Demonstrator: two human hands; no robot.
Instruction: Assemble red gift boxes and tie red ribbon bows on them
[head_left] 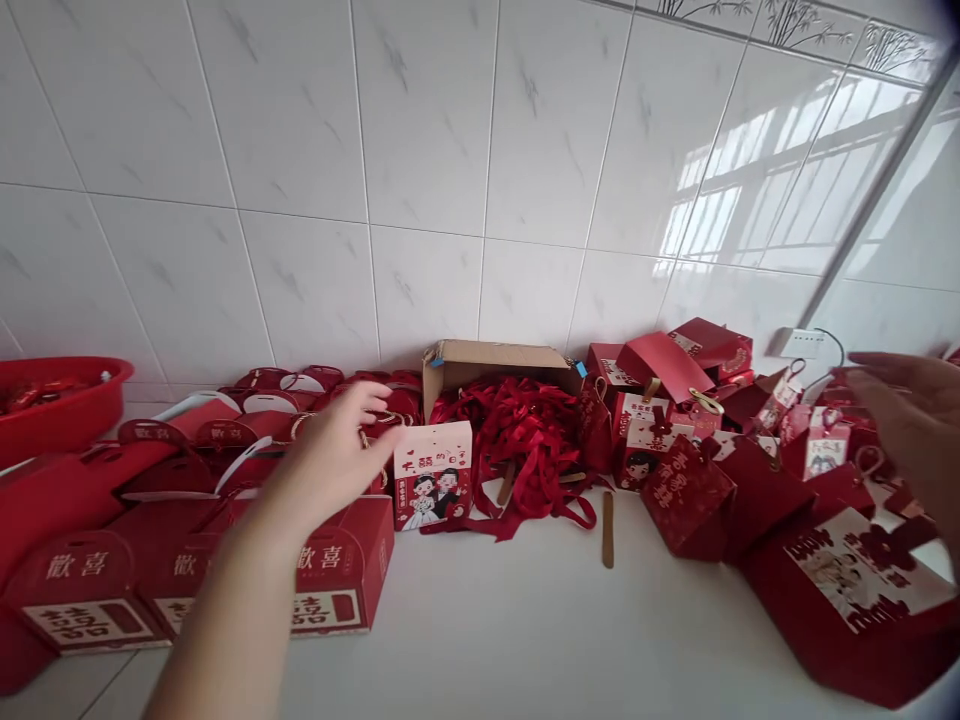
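My left hand (349, 445) reaches over the red boxes at the left, fingers apart and nothing held, next to a white-and-red box with a cartoon couple (433, 478). Some gold cord loops show just behind its fingers. At the right edge, my right hand (911, 410) hovers above a pile of red bags and boxes, its fingers spread and blurred. Below it lies a large red bag with a printed white panel (862, 575).
A cardboard box (495, 352) of red ribbons (525, 430) stands against the tiled wall. Rows of red gift boxes (341, 560) and a red basin (67, 415) are at the left. A wooden stick (607, 530) lies on the white table (525, 620).
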